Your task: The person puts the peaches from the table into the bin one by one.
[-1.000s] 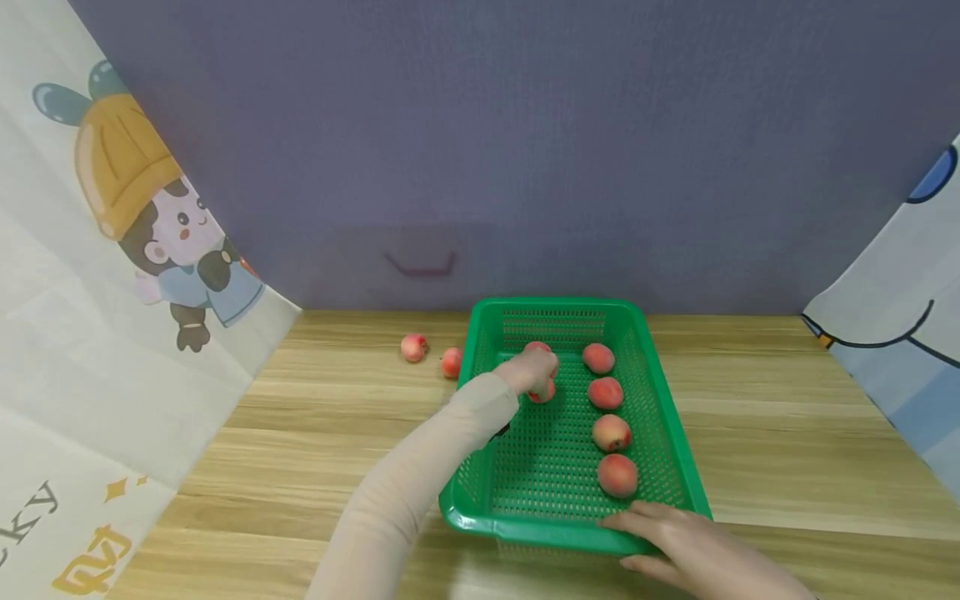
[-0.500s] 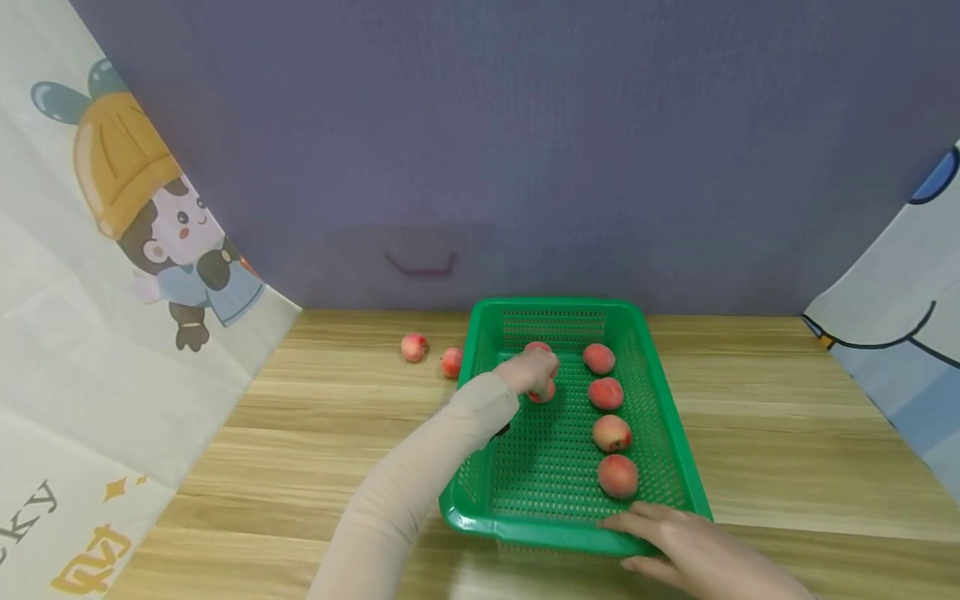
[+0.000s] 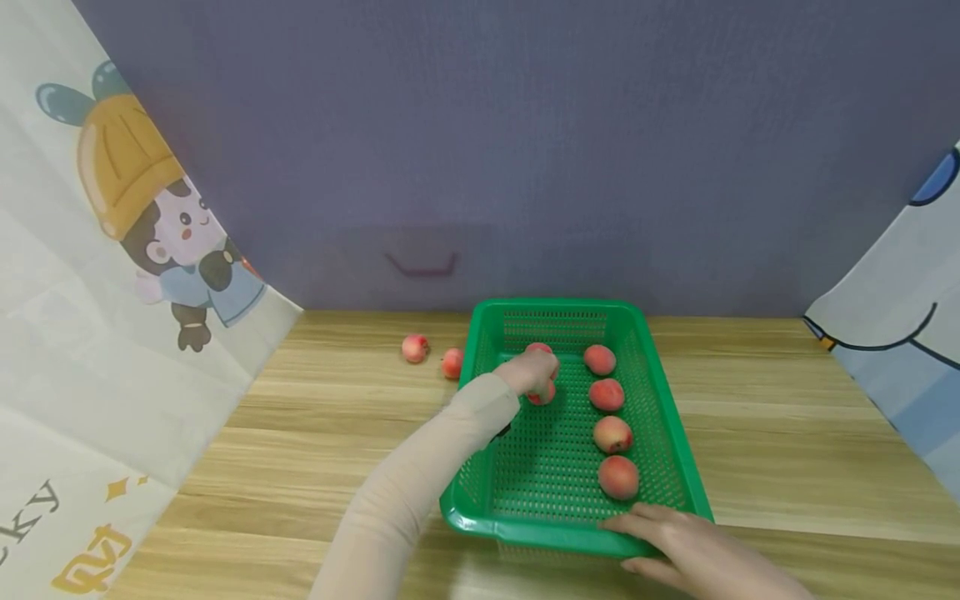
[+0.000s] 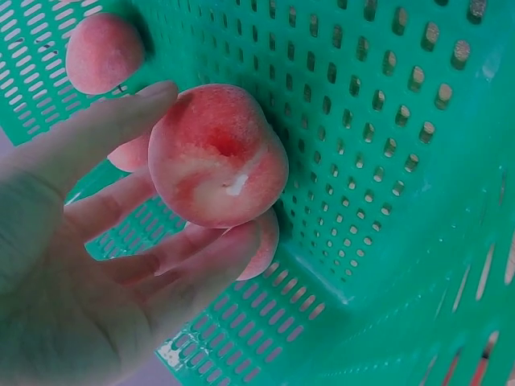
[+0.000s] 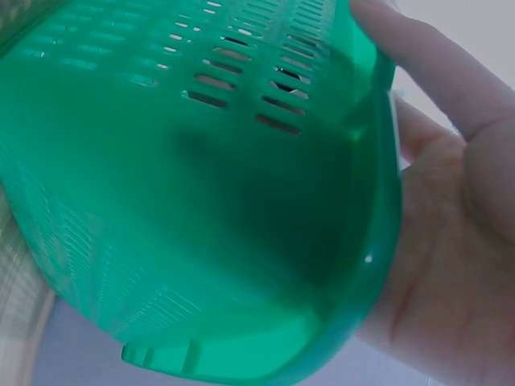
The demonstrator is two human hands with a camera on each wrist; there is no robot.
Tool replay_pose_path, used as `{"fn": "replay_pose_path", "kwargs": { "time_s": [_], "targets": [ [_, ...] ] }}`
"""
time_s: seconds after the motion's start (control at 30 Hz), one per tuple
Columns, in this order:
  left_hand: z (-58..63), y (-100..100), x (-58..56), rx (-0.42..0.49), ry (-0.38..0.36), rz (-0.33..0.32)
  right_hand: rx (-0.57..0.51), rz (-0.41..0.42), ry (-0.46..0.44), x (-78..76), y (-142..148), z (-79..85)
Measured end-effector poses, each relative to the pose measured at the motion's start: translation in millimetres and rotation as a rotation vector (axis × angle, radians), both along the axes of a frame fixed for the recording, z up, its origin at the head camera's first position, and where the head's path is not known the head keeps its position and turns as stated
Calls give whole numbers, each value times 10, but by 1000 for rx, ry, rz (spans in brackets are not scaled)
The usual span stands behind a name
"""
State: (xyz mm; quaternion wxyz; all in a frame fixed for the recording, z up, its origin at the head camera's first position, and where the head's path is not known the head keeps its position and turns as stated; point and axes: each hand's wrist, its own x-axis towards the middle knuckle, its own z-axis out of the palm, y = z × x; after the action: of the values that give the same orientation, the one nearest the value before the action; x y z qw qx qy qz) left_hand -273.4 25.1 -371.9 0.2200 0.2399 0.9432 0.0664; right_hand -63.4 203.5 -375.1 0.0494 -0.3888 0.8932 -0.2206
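My left hand [image 3: 531,372] reaches into the green basket [image 3: 570,531] and holds a peach [image 4: 221,161] between thumb and fingers, beside the basket's perforated wall. Another peach [image 4: 264,248] shows partly behind its fingers. In the head view, one peach [image 3: 538,347] peeks out just past the left hand and another peach [image 3: 542,393] just below it, both partly covered. Several peaches, such as the nearest peach [image 3: 618,477], form a row along the basket's right side. My right hand [image 3: 678,546] grips the near right corner of the rim, its fingers over the top and thumb outside.
Left of the basket, two more peaches lie on the wooden table [image 3: 322,433]: one peach [image 3: 415,348] farther off, one peach [image 3: 452,363] close by the basket wall. A grey-blue panel [image 3: 540,167] stands directly behind the basket. Printed cloth [image 3: 67,333] hangs at the left.
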Motion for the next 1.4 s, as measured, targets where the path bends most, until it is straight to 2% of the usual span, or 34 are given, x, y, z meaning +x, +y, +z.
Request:
{"fn": "replay_pose_path", "kwargs": {
  "time_s": [0.33,0.63,0.77,0.97,1.23,1.4],
  "targets": [
    [12,-18,5,7,-44,62,0,4,-3,-4,-2,-10],
    [90,-14,22,-45,8,-13,0,6,0,-7,0,-10],
    [168,-16,40,-62,8,-39,11,0,-5,-4,2,-11],
    [328,-41,112,-5,-34,-21,7,-4,-7,-4,8,-17],
    [464,-38,176,-62,22,-84,16,-27,-19,-1,5,-8],
    [537,-60,214,-73,36,-120,1,-4,-11,-13,9,-20]
  ]
}}
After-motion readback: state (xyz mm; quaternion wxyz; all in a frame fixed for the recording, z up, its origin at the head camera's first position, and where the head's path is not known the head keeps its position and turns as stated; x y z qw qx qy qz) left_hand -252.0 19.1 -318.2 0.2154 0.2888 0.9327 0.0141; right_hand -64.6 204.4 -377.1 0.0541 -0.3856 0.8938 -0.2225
